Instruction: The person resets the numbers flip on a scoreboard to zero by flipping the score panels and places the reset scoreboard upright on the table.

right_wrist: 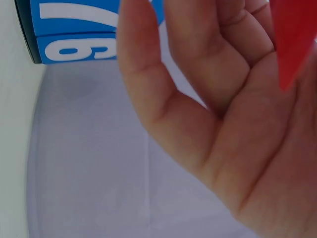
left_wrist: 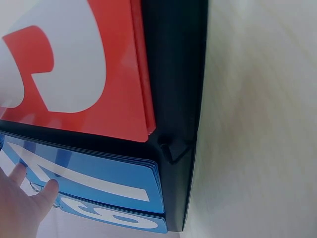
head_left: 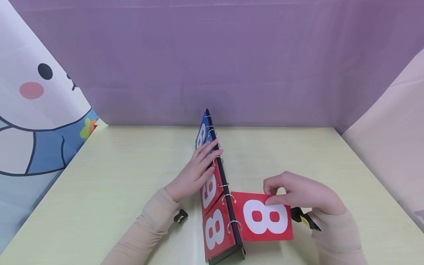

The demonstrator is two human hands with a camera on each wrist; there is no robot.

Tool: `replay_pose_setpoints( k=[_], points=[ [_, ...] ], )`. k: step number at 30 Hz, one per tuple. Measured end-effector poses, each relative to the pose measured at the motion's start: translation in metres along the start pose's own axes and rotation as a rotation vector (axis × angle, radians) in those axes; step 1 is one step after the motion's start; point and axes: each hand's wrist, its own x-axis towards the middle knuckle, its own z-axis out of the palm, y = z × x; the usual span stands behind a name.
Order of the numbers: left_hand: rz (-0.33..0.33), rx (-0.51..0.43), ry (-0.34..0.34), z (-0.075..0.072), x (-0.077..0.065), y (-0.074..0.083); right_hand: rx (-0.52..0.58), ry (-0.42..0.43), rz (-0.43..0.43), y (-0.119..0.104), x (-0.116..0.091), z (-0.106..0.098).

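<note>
A tabletop flip scoreboard (head_left: pixel 222 176) with a black frame stands like a tent, its ringed top edge running away from me. On its left face hang red cards (head_left: pixel 215 228) showing white digits, with blue cards (head_left: pixel 201 133) farther back. My left hand (head_left: pixel 192 175) rests on this face, fingers extended over the top edge near the middle rings. My right hand (head_left: pixel 299 191) pinches the outer part of a red card (head_left: pixel 261 217) with a white 8, held out to the right from the near rings. In the right wrist view that card's red corner (right_wrist: pixel 290 49) shows by the palm.
The scoreboard stands on a pale wooden table (head_left: pixel 132 158). Behind it hangs a purple cloth (head_left: pixel 212 62), and a cartoon-printed cloth (head_left: pixel 29 110) is at the left. The left wrist view shows blue cards (left_wrist: pixel 99 181) low on the black frame.
</note>
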Motion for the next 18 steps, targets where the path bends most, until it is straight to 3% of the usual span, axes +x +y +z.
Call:
replay_pose_setpoints(
  k=[5, 10, 18],
  points=[
    [0.0, -0.001, 0.003, 0.0, 0.0, 0.0, -0.009, 0.008, -0.046, 0.003, -0.007, -0.005],
    [0.0, 0.0, 0.005, 0.001, 0.0, -0.001, -0.009, 0.036, -0.036, 0.004, -0.015, -0.009],
    [-0.003, -0.004, 0.003, 0.0, -0.001, 0.0, 0.022, 0.17, -0.013, 0.002, -0.028, -0.014]
  ],
)
